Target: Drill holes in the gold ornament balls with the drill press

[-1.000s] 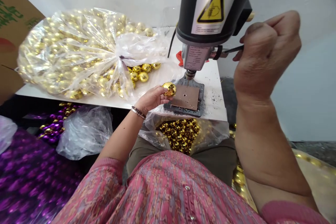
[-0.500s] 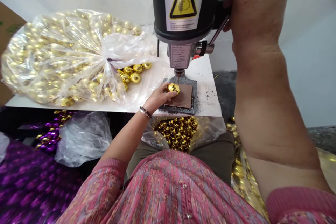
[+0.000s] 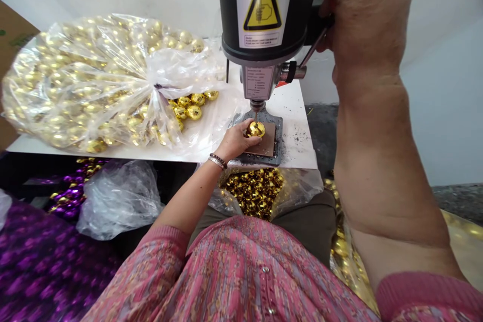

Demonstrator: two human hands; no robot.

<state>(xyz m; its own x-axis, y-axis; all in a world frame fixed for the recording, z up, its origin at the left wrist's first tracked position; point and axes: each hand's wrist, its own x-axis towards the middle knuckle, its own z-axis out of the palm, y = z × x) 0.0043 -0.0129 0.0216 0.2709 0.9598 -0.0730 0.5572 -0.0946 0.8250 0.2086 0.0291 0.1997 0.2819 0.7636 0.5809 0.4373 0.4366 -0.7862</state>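
Under the drill press (image 3: pixel 264 10), my left hand (image 3: pixel 237 139) pinches a shiny gold faceted ball (image 3: pixel 256 129) between thumb and fingers. The ball is right below the thin drill bit (image 3: pixel 257 114); I cannot tell whether the bit touches it. A brown square board (image 3: pixel 267 142) lies beneath the ball on the grey metal base (image 3: pixel 279 148). High on the right, my right hand (image 3: pixel 372 10) is closed round the feed lever (image 3: pixel 319 43) of the press; its grip end is partly hidden by the fingers.
A large clear bag (image 3: pixel 83 80) of gold balls covers the left of the white table (image 3: pixel 302 153). Loose gold balls (image 3: pixel 194 111) sit at its mouth. Gold pieces (image 3: pixel 252 188) fill an open bag at my lap. Purple balls (image 3: pixel 68 196) and crumpled plastic (image 3: pixel 121 201) lie lower left.
My left hand has carried the gold ball slightly right, from beside the drill bit to beneath it. My right hand has shifted slightly down and left on the lever.
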